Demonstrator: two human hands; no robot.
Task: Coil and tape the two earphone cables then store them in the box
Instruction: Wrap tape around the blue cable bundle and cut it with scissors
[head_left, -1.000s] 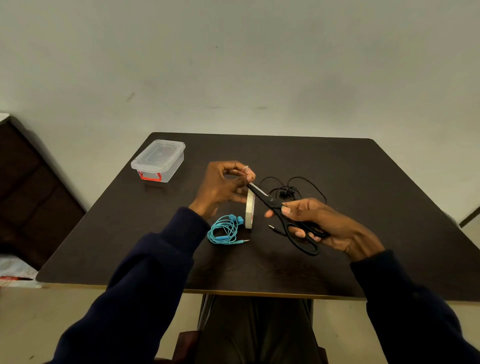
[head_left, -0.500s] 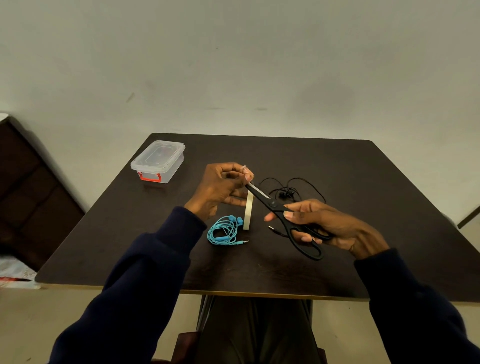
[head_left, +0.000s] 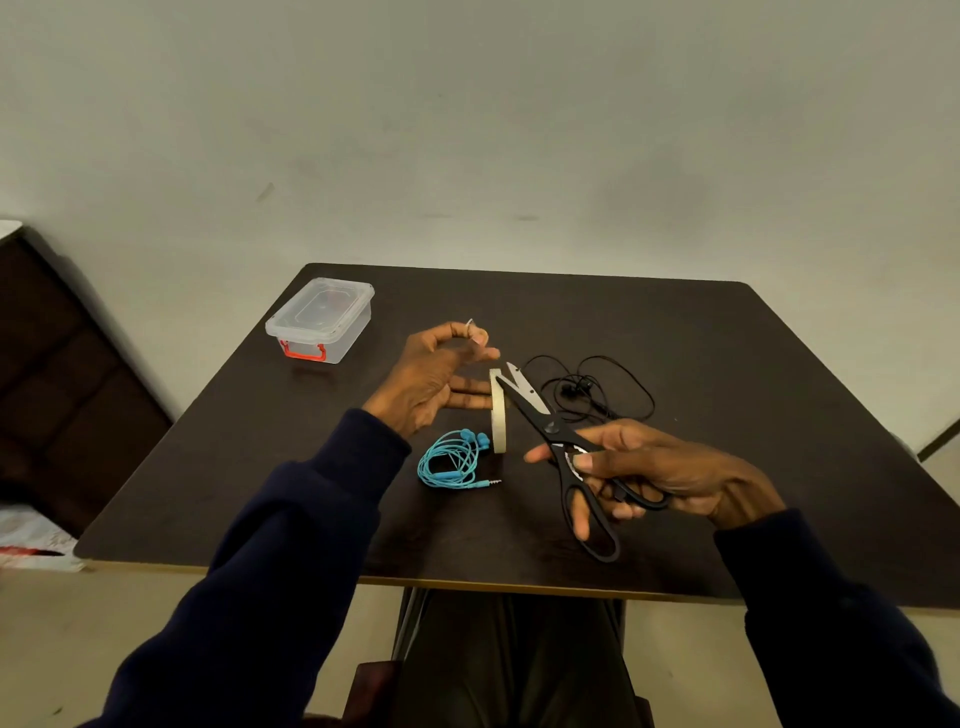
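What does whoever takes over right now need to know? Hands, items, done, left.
Left hand: pinches a small tape strip between thumb and forefinger.
Right hand: grips the scissors, blades open by the tape roll standing on edge.
Blue earphones: coiled on the table, no tape visible. Black earphones: loose, uncoiled. Box: lid on, far left.
Done: blue coil, strip apparently cut. Left: tape blue, coil and tape black, box both.

Looks like a plain, sparsely furnished room, home or small office, impossible to tell which. Shows only a bare pale wall (head_left: 519, 130) beyond the far edge of a dark table (head_left: 737, 364), dark wooden furniture (head_left: 67, 389) off its left edge, and pale flooring (head_left: 156, 623) below its near edge.
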